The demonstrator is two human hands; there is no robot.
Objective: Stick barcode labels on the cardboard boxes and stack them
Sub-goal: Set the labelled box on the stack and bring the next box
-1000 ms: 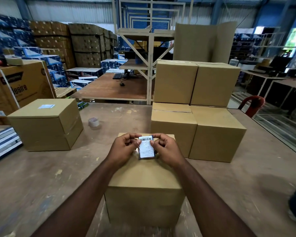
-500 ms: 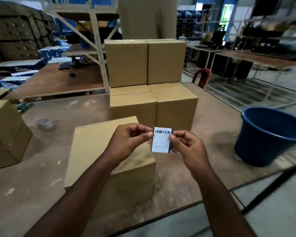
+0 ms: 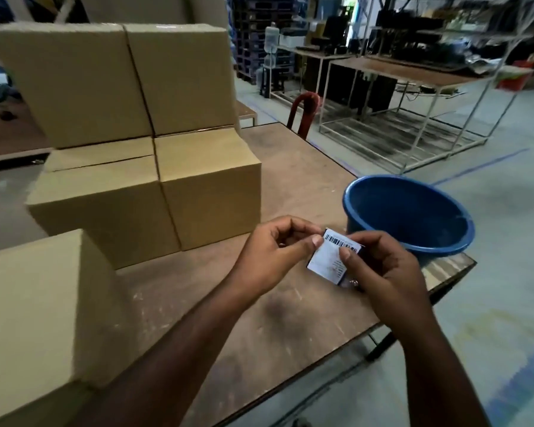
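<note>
Your left hand (image 3: 272, 254): fingers curled, thumb and forefinger pinching the left edge of the barcode label (image 3: 333, 257).

Your right hand (image 3: 383, 266): fingers curled around the label's right side, thumb pressed on its face just below the barcode.

Barcode label: small white rectangle with a dark backing edge, black bars along its top, held tilted in the air between both hands, above the right part of the table (image 3: 290, 309) and just in front of the bucket. It touches no box.

Nearest cardboard box (image 3: 37, 309): plain brown, at your lower left on the table, well left of the label; its top shows no label.

Stack of cardboard boxes (image 3: 142, 118): four plain brown boxes, two below and two above, standing on the table behind the nearest box. The upper pair sits set back on the lower pair.

Blue plastic bucket (image 3: 413, 211): round, open, at the table's right corner, just behind your right hand.

Red chair back (image 3: 304, 114): beyond the table's far edge.

Metal-framed workbenches (image 3: 413, 87): on the floor at upper right, blurred.
</note>
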